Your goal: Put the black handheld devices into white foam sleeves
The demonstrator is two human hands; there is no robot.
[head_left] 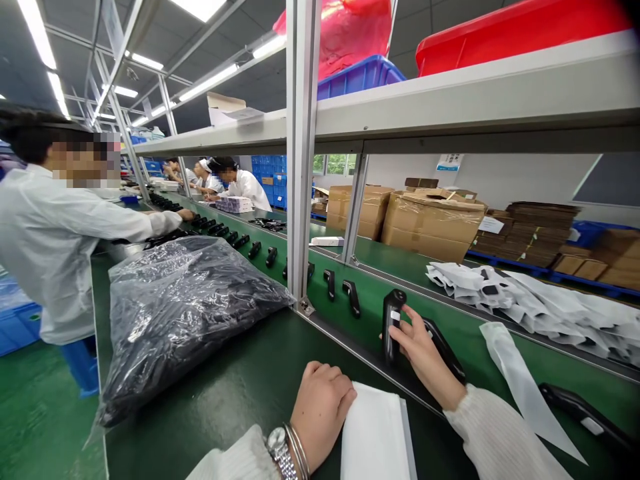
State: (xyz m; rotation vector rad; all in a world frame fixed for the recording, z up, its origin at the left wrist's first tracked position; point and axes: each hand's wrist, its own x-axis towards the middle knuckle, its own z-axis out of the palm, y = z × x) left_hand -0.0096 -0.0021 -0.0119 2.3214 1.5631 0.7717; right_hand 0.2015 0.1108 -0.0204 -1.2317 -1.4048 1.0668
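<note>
My right hand [423, 353] grips a black handle-shaped device [390, 340] with a small white label, held upright over the green conveyor belt [370, 293]. Thumb and fingers press on its right side. Behind that hand, another black device [444, 350] lies partly hidden on the belt. My left hand [323, 410] is curled closed on the near table, touching the left edge of a stack of flat white bags [377, 433]; whatever its fingers hold is hidden. At the right, a long white bag [525, 387] lies near a labelled black device [590, 420].
A large clear plastic bag of black items [185, 313] covers the table at left. A metal post [300, 160] rises ahead beneath an overhead shelf [450, 93]. White packets [540, 303] pile beyond the belt. A co-worker in white [60, 233] stands at left, reaching toward the belt.
</note>
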